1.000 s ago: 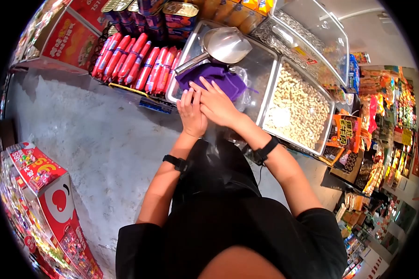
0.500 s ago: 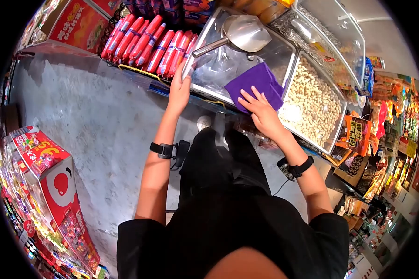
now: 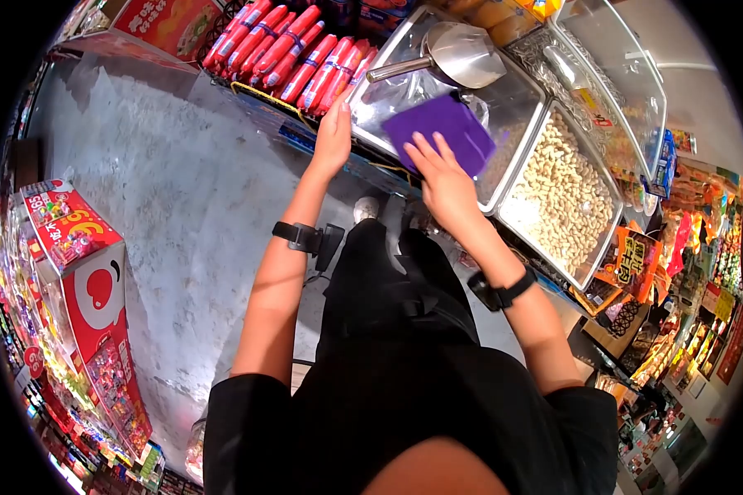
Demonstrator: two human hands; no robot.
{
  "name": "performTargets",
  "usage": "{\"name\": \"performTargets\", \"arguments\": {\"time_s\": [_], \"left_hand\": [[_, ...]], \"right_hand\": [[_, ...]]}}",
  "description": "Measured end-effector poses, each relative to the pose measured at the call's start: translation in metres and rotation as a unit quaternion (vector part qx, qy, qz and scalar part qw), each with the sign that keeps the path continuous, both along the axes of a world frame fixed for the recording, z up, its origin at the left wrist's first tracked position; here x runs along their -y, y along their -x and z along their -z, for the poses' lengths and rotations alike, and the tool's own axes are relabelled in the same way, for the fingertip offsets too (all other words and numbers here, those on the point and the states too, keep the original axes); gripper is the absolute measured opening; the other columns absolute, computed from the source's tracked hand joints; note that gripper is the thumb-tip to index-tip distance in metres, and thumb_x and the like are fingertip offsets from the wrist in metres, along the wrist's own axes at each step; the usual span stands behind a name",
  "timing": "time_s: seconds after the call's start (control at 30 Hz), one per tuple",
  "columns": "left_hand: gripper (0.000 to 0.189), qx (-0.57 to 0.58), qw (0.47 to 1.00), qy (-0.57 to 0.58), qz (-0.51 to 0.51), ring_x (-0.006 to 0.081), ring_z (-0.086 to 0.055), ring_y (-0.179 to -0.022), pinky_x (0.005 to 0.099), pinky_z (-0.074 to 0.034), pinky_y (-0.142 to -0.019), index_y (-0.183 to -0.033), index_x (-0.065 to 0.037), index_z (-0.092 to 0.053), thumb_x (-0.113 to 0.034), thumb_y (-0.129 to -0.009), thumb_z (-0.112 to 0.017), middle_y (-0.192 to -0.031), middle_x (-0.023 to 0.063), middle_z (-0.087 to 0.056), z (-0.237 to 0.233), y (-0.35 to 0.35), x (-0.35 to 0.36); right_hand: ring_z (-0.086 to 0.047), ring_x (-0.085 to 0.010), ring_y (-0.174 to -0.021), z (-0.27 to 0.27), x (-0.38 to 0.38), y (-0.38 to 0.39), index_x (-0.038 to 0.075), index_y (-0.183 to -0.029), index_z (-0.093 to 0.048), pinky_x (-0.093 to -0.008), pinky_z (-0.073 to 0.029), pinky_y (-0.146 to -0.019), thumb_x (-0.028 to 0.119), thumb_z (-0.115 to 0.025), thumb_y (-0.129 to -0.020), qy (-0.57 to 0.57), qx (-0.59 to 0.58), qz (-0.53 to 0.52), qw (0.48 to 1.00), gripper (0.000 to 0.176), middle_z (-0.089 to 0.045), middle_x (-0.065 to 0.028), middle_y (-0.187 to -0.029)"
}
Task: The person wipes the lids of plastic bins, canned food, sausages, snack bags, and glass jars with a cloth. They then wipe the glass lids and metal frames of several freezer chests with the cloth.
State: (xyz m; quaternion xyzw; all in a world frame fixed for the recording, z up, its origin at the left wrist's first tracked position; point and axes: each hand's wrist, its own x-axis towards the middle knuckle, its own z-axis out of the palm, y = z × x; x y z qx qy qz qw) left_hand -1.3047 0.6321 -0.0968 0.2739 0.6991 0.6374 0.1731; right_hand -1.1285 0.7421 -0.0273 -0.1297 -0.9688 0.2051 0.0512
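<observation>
Purple cloth lay on clear bin; R hand spread flat on it, apart from L hand at bin's L edge, grip unclear. Prob. light, soft, floppy; best pinched nr. a corner.

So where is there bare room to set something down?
Widest patch: the floor, between the display box and left arm. A smaller strip of tray seems open right of the cloth, before the nuts. It is crowded around the scoop, clear plastic and right hand, and among the red packs.
</observation>
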Motion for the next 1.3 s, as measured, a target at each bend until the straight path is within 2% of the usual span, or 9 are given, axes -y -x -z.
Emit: {"name": "performTargets", "arguments": {"time_s": [0.13, 0.33, 0.77, 0.83, 0.97, 1.07, 1.17, 1.27, 1.3], "left_hand": [[0.042, 0.014, 1.0, 0.005, -0.021, 0.0214, -0.05, -0.11, 0.0293, -0.034, -0.096, -0.123, 0.004, -0.045, -0.024, -0.098, -0.028, -0.116, 0.0159, -0.055, 0.003, -0.002, -0.002], [0.045, 0.05, 0.996, -0.033, -0.067, 0.0201, -0.043, -0.118, 0.0295, -0.029, -0.101, -0.124, 0.002, -0.047, -0.029, -0.099, -0.026, -0.125, 0.0127, -0.05, -0.004, -0.012, -0.009], [0.045, 0.094, 0.988, -0.061, -0.107, 0.0252, -0.046, -0.113, 0.0343, -0.033, -0.098, -0.13, 0.002, -0.035, -0.028, -0.097, -0.032, -0.125, 0.0148, -0.048, 0.013, -0.015, -0.009], [0.044, -0.133, 0.94, 0.138, -0.282, 0.0324, -0.042, -0.112, 0.0387, -0.03, -0.099, -0.129, 0.005, -0.034, -0.015, -0.091, -0.045, -0.124, 0.0224, -0.042, 0.024, -0.026, -0.005], [0.043, -0.305, 0.922, 0.012, -0.238, 0.0371, -0.034, -0.117, 0.0448, -0.024, -0.1, -0.123, 0.007, -0.04, -0.01, -0.084, -0.047, -0.125, 0.0238, -0.036, -0.044, -0.091, -0.019], [0.039, -0.379, 0.924, -0.017, -0.045, 0.0364, -0.037, -0.115, 0.0442, -0.027, -0.099, -0.116, 0.002, -0.048, -0.005, -0.078, -0.051, -0.121, 0.0215, -0.041, -0.095, -0.103, -0.063], [0.039, -0.399, 0.909, -0.035, 0.114, 0.0348, -0.041, -0.116, 0.047, -0.029, -0.099, -0.114, -0.002, -0.051, -0.004, -0.074, -0.053, -0.123, 0.0169, -0.046, -0.158, -0.103, -0.127], [0.044, -0.457, 0.873, -0.01, 0.169, 0.0314, -0.035, -0.125, 0.0474, -0.025, -0.103, -0.121, -0.004, -0.046, -0.01, -0.078, -0.055, -0.131, 0.0139, -0.041, -0.186, -0.106, -0.192], [0.046, -0.468, 0.867, -0.001, 0.17, 0.0306, -0.033, -0.127, 0.0475, -0.024, -0.104, -0.123, -0.005, -0.044, -0.013, -0.08, -0.055, -0.134, 0.0129, -0.039, -0.19, -0.108, -0.214]], "right_hand": [[-0.037, -0.0334, -0.124, -0.011, -0.014, -0.062, 0.012, -0.124, -0.048, -0.0396, -0.041, -0.096, -0.003, -0.049, -0.071, 0.007, 0.055, 0.039, 0.998, 0.055, -0.044, -0.0077, -0.132], [-0.017, -0.0374, -0.134, -0.005, -0.022, -0.028, 0.007, -0.13, -0.04, -0.0486, -0.015, -0.108, -0.005, -0.046, -0.069, 0.113, 0.047, -0.09, 0.988, 0.062, -0.032, -0.0091, -0.141], [-0.046, -0.0329, -0.103, 0.008, 0.016, 0.055, 0.007, -0.115, -0.052, -0.0415, -0.042, -0.08, 0.015, -0.064, -0.063, -0.116, -0.064, -0.064, 0.989, 0.053, -0.049, -0.0088, -0.118], [-0.047, -0.0309, -0.099, 0.006, 0.005, 0.035, 0.008, -0.112, -0.052, -0.0394, -0.044, -0.075, 0.013, -0.064, -0.063, -0.067, -0.035, -0.076, 0.994, 0.051, -0.049, -0.0082, -0.115], [-0.054, -0.0267, -0.091, 0.015, -0.042, -0.031, 0.0, -0.107, -0.054, -0.0371, -0.045, -0.08, 0.008, -0.057, -0.072, 0.172, -0.073, -0.052, 0.981, 0.036, -0.057, -0.0128, -0.101], [-0.055, -0.0176, -0.089, -0.009, -0.08, -0.087, 0.0, -0.108, -0.056, -0.0282, -0.044, -0.081, 0.012, -0.052, -0.082, 0.519, -0.055, 0.123, 0.844, 0.029, -0.061, -0.0099, -0.095], [-0.056, -0.0158, -0.089, -0.041, -0.121, -0.137, 0.0, -0.118, -0.049, -0.0287, -0.049, -0.079, 0.009, -0.05, -0.081, 0.724, -0.261, 0.287, 0.571, 0.037, -0.056, -0.0093, -0.105], [-0.057, -0.0218, -0.097, -0.086, -0.174, -0.193, 0.004, -0.115, -0.049, -0.0348, -0.048, -0.085, 0.017, -0.051, -0.084, 0.717, -0.463, 0.223, 0.471, 0.034, -0.057, -0.0105, -0.109], [-0.056, -0.0218, -0.101, -0.116, -0.186, -0.2, 0.002, -0.118, -0.048, -0.0346, -0.046, -0.088, 0.017, -0.049, -0.085, 0.644, -0.523, 0.234, 0.507, 0.036, -0.056, -0.011, -0.111]]}}
